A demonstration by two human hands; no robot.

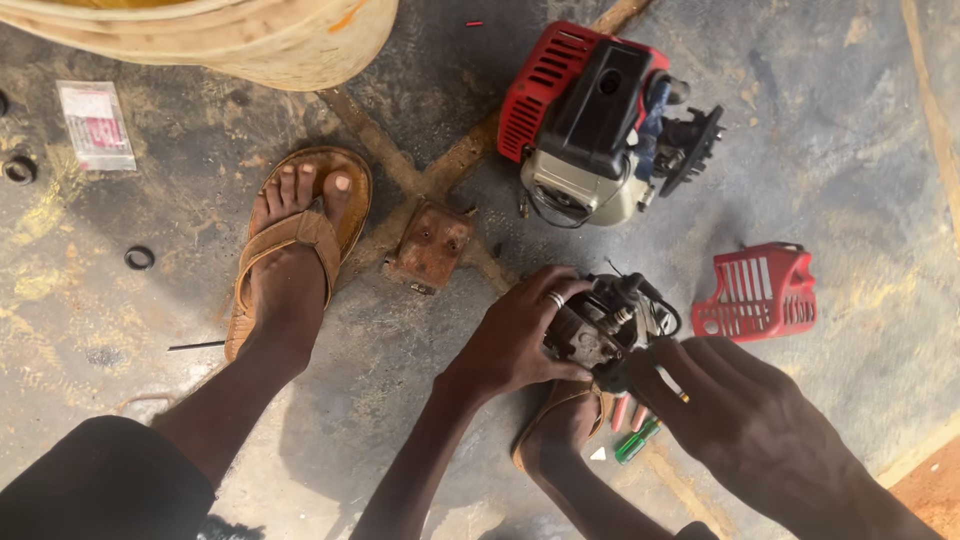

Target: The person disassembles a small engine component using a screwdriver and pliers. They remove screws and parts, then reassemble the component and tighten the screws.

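**Q:** Near the top left edge, what vessel appears, and what does it hold?

**A:** A pale, worn basin (290,45) cut off by the frame; a strip of yellow shows inside its rim, but the contents cannot be told.

**Q:** How are the hands posed?

**A:** Low and right of centre, the left hand (520,335), wearing a ring, is closed around the left side of a small dark engine part (600,330), fingers curled over its top. The right hand (740,410) meets the same part from the lower right, fingers bent, pinching a thin tool (672,384) against it. The part is held above the concrete floor (400,420), over the person's right sandalled foot (560,425), with a green-handled screwdriver (635,442) lying just beside that foot.

**Q:** What lies around them?

**A:** Above the hands, a small engine with a red cover and black top (600,125) lies on the floor. To the right, a red slotted plastic guard (758,292) rests apart from it. A rusty square block (430,247) sits between the engine and the left sandalled foot (295,245).

**Q:** Any packages?

**A:** One: a flat, clear rectangular packet with a pink-and-white label (96,125), at far left beneath the basin. Two black rubber rings (139,258) lie near it.
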